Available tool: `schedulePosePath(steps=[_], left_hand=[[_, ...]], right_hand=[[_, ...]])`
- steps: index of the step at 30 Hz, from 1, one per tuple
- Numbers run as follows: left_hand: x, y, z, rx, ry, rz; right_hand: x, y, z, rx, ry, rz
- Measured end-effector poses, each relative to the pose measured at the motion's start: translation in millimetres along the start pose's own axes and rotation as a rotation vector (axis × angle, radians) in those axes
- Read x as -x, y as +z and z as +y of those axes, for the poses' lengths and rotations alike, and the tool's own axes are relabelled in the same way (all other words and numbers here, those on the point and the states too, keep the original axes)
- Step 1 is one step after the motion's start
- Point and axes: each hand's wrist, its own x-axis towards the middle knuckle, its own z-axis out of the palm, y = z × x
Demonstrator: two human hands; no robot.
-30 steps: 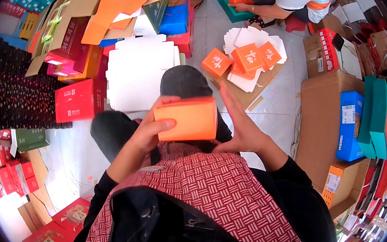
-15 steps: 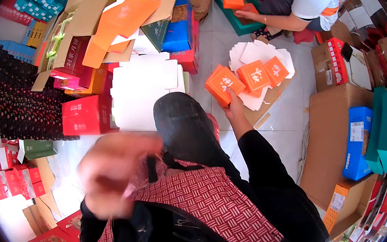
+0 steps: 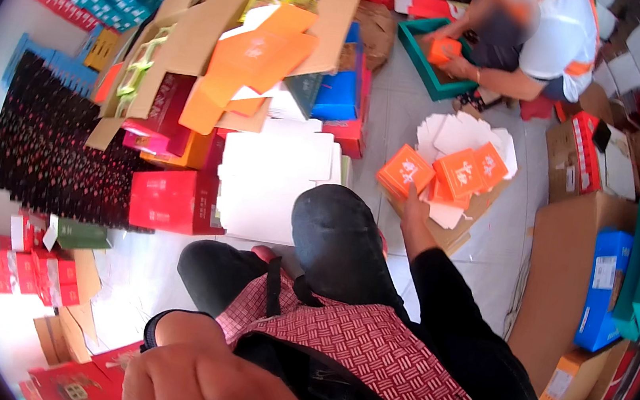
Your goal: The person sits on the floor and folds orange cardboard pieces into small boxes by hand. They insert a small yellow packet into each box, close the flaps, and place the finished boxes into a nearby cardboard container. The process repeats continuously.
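Right hand: ours (image 3: 416, 218) touches the near edge of a square orange card box with white lettering (image 3: 406, 169); we cannot tell how firmly it holds.
Left hand: ours (image 3: 213, 387) low in view, fingers bent, palm hidden; contents unknown to us.
Formed: we see several orange boxes (image 3: 458, 171) grouped beside it.
Flat: white cut-card sheets (image 3: 460, 133), apparently unused, we judge.

White writing is showing on the small orange boxes (image 3: 457, 174) and the big red box (image 3: 172, 199). A white label (image 3: 604, 272) is sticking to the blue box on the right (image 3: 601, 316).
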Motion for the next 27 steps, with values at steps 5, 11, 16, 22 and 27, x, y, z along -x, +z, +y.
schedulePosePath(steps=[5, 11, 16, 22, 27], left_hand=[[14.5, 9.0, 28.7, -0.135, 0.347, 0.054], [58.7, -7.7, 80.1, -0.303, 0.568, 0.199], [69.0, -40.7, 127.8, -0.231, 0.548, 0.185], [97.9, -108.5, 132.7, -0.243, 0.756, -0.003], [109.6, -143.3, 136.8, -0.356, 0.717, 0.022]], right_hand=[[55.6, -27.1, 2.2, -0.319, -0.042, -0.291], [149.3, -47.3, -142.8, -0.441, -0.527, -0.471], [266.5, -7.5, -271.6, -0.506, -1.132, -0.766], [289.1, 130.5, -366.2, 0.264, -1.574, -0.725], [310.7, 173.2, -359.6, 1.279, -1.526, -0.369]])
